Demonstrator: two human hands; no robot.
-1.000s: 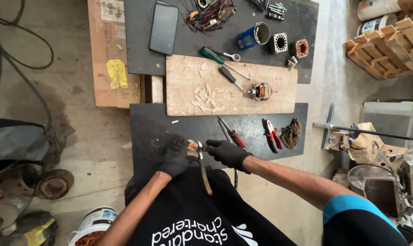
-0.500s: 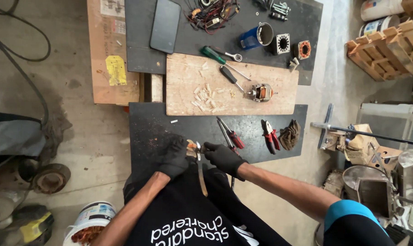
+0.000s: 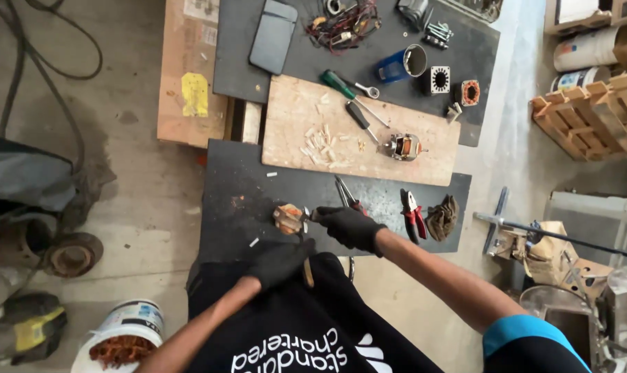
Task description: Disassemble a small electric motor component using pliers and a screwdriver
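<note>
A small motor stator with copper windings (image 3: 286, 218) lies on the dark sheet (image 3: 244, 179) in front of me. My right hand (image 3: 348, 226), in a black glove, grips a slim metal tool (image 3: 312, 215) whose tip touches the stator's right side. My left hand (image 3: 282, 262), also gloved, is close to my body just below the stator. It is closed around a wooden-handled tool (image 3: 306, 273), and only the end of the handle shows.
Red-handled pliers (image 3: 414, 215), a second pair of pliers (image 3: 347, 193) and a dark rag (image 3: 443, 216) lie to the right. Beyond is a wooden board (image 3: 424, 162) with a small motor (image 3: 403, 146), screwdrivers (image 3: 341, 85) and white slips. A bucket of copper scrap (image 3: 119, 340) stands lower left, pallets (image 3: 597, 110) at right.
My left hand has come off the stator and drawn back toward my body with the wooden handle. My right hand stays by the stator with its tool.
</note>
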